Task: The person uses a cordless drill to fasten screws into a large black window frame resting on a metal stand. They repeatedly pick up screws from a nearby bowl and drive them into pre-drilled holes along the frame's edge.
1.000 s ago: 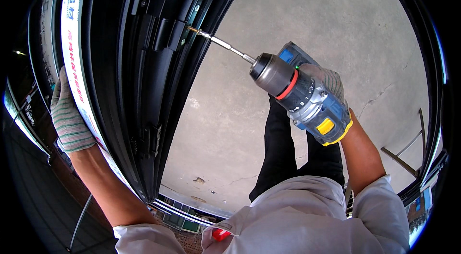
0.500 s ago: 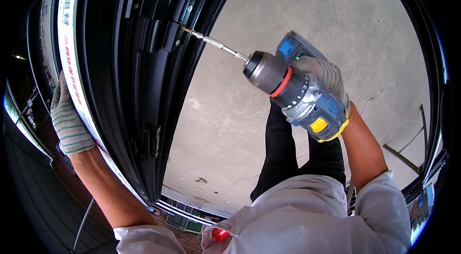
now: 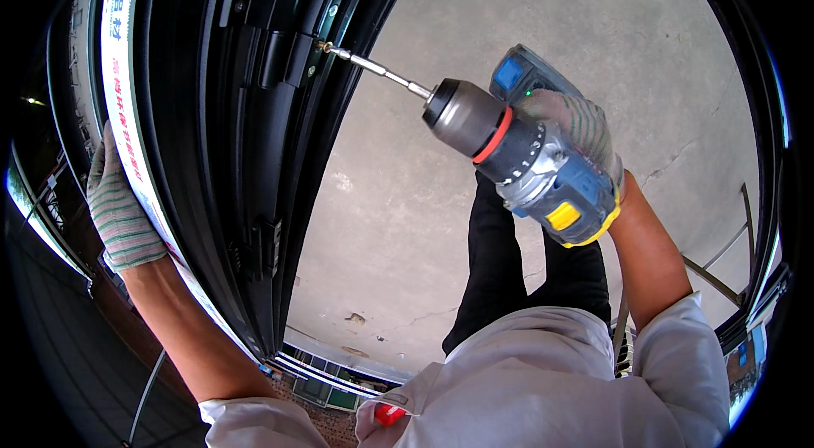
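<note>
My right hand (image 3: 578,128), in a striped knit glove, is closed round the grip of a blue and grey cordless drill (image 3: 543,168). A long silver driver bit (image 3: 381,72) runs from its chuck to a brass-coloured screw (image 3: 326,47) at a hinge-like fitting (image 3: 297,58) on the black metal frame (image 3: 182,109). Bit tip and screw head appear to touch. My left hand (image 3: 123,215), gloved alike, grips the frame's outer left edge beside a printed white protective strip (image 3: 119,50). Its fingertips are partly hidden behind that edge.
More screws (image 3: 332,11) sit along the frame's inner channel. Grey concrete floor (image 3: 407,194) lies inside the frame, under my black-trousered legs (image 3: 492,261). At the right, a thin metal stand (image 3: 716,280) is near the frame's other side (image 3: 755,134).
The drill has shifted slightly left and its battery end has risen a little, with the bit still at the screw. My left hand has stayed at the frame edge.
</note>
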`<action>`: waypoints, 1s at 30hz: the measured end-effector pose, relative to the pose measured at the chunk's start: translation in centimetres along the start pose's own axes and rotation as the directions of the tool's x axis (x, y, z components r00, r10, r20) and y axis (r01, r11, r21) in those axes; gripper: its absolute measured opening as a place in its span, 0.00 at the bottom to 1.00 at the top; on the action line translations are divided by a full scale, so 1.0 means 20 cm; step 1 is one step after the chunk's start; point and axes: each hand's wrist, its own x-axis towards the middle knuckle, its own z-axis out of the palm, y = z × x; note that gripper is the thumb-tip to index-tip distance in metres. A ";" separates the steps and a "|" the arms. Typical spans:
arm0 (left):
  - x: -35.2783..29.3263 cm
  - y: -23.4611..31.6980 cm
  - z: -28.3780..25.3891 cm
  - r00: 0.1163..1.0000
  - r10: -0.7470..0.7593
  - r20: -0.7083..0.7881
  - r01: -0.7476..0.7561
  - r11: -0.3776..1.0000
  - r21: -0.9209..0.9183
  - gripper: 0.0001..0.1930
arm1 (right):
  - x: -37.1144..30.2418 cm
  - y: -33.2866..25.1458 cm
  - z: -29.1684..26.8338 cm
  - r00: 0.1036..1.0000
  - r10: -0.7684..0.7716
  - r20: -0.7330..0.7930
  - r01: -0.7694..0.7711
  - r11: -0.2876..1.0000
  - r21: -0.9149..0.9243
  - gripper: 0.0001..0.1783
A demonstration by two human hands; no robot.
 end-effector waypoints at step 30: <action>0.01 -0.01 0.03 0.998 0.049 -0.032 -0.047 0.997 0.063 0.17 | 0.06 0.03 -0.10 0.981 -0.157 0.111 0.188 0.907 -0.377 0.30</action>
